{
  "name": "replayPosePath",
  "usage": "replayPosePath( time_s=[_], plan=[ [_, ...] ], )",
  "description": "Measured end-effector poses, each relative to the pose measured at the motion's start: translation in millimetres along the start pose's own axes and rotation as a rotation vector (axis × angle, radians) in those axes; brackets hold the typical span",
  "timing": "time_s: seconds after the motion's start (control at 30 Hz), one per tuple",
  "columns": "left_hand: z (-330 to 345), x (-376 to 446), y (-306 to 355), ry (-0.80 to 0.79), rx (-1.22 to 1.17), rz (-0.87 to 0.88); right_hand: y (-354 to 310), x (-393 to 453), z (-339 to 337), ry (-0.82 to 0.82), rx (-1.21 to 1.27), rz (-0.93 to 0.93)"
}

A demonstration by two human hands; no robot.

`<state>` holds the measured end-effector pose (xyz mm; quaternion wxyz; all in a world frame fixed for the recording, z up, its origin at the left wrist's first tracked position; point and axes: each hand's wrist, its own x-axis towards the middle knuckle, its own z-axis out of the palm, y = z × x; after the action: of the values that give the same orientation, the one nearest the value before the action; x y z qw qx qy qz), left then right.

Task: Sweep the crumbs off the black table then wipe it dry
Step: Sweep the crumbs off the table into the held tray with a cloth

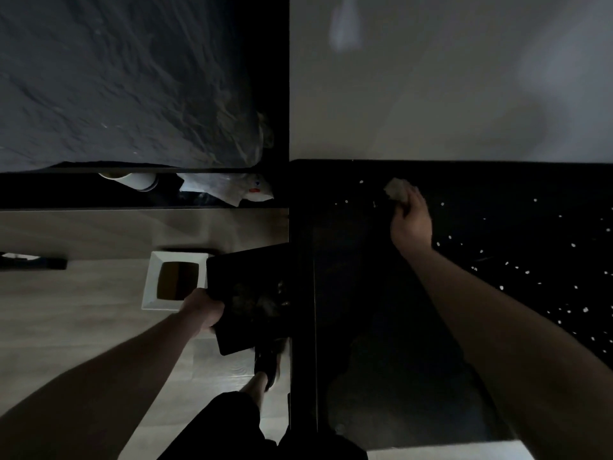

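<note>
The black table (358,293) fills the right half of the view, with several white crumbs (517,270) scattered over its right part. My right hand (411,224) presses a small pale cloth (396,188) onto the tabletop near the far edge, fingers curled over it. My left hand (204,308) grips the near corner of a flat black tray (248,293), held level just beside the table's left edge, below the tabletop's rim. Some dim debris lies on the tray.
A white square bin (156,283) with a dark inside stands on the pale wooden floor, just left of the tray. My foot in a black shoe (265,366) is by the table's leg. A dark bed and low shelf lie at the back left.
</note>
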<state>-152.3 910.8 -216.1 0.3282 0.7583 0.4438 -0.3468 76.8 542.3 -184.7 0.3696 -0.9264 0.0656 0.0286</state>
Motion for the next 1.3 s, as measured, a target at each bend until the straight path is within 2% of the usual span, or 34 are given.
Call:
replayPosePath(
  time_s=[0.17, 0.23, 0.4, 0.53, 0.6, 0.8, 0.9, 1.0, 1.1, 1.2, 1.3],
  plan=[
    [1.1, 10.9, -0.9, 0.011, -0.033, 0.001, -3.1, 27.3, 32.6, -0.171, -0.287, 0.134],
    [2.7, 13.5, -2.2, 0.018, -0.046, 0.002, -11.3, 30.3, 43.6, -0.198, -0.324, 0.141],
    [4.4, 16.6, -4.8, -0.008, -0.064, -0.012, -22.6, 24.0, 64.9, -0.279, -0.365, -0.053],
    [5.4, 12.6, -5.2, -0.006, -0.061, -0.018, -38.0, -27.4, 90.8, -0.365, -0.251, -0.326],
    [6.2, 9.7, -4.1, -0.009, -0.067, -0.012, -45.0, -65.4, 102.4, -0.374, -0.156, -0.381],
    [1.8, -1.8, -4.0, -0.006, -0.054, -0.017, -61.2, -167.6, 115.7, -0.478, -0.073, -0.404],
    [0.0, -6.1, -0.9, -0.006, -0.038, -0.01, -69.7, -194.7, 112.1, -0.576, 0.072, -0.272],
    [-2.4, -7.8, 1.3, 0.003, -0.034, -0.007, -75.4, -176.0, 91.5, -0.427, 0.223, -0.085],
    [-2.3, -3.5, 0.6, -0.001, -0.054, -0.01, -75.5, -127.9, 69.2, -0.28, 0.291, -0.055],
    [-2.1, -4.1, 2.8, 0.011, -0.049, -0.006, -74.2, -67.4, 54.8, -0.137, 0.204, -0.072],
    [-0.2, 2.2, 0.8, 0.021, -0.057, -0.011, -80.1, -15.8, 50.6, -0.146, 0.088, -0.071]
  ],
)
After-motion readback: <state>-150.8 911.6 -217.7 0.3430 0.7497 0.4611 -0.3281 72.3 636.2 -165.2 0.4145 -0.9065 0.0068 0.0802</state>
